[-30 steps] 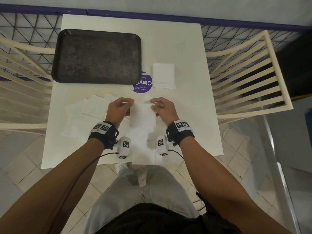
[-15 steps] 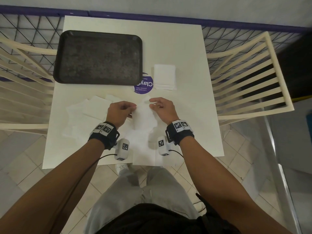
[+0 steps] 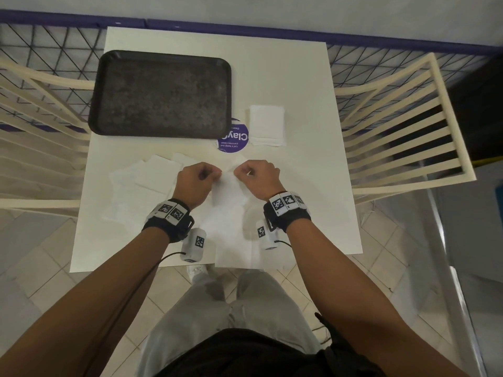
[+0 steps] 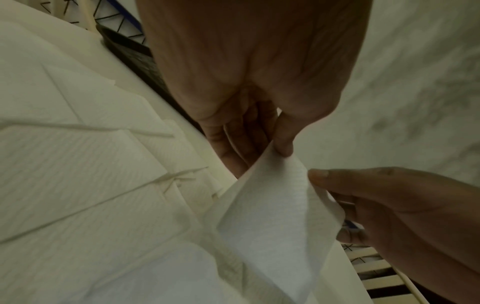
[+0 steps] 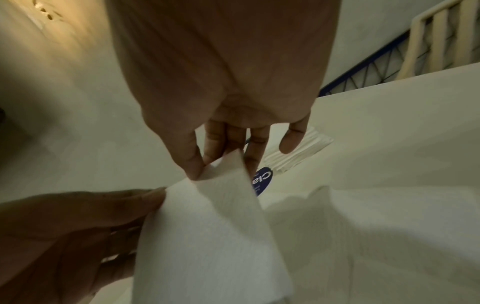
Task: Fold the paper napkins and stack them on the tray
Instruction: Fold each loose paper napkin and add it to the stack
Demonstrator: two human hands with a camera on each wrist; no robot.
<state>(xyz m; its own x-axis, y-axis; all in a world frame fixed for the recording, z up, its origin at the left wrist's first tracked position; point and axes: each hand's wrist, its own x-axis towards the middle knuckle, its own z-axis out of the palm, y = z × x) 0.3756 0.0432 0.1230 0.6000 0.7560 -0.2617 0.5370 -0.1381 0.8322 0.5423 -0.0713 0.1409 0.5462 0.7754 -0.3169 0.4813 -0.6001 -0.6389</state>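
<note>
A white paper napkin [image 3: 228, 190] hangs lifted between both hands over the near middle of the white table [image 3: 299, 77]. My left hand [image 3: 196, 178] pinches its upper left corner [image 4: 279, 158] between thumb and fingers. My right hand [image 3: 257, 176] pinches the upper right corner [image 5: 221, 166] the same way. The dark tray [image 3: 160, 93] lies at the far left with nothing on it. A folded stack of napkins [image 3: 267, 126] sits to the tray's right. Several unfolded napkins [image 3: 152, 176] lie spread at the near left.
A round purple sticker [image 3: 233, 138] lies on the table between the tray and the folded stack. Cream slatted chairs [image 3: 408, 126] stand on both sides of the table. A dark wire fence [image 3: 54, 47] runs behind the table.
Both hands have drawn closer together and their fingers have curled tighter on the napkin's top corners. The napkin hangs narrower between them.
</note>
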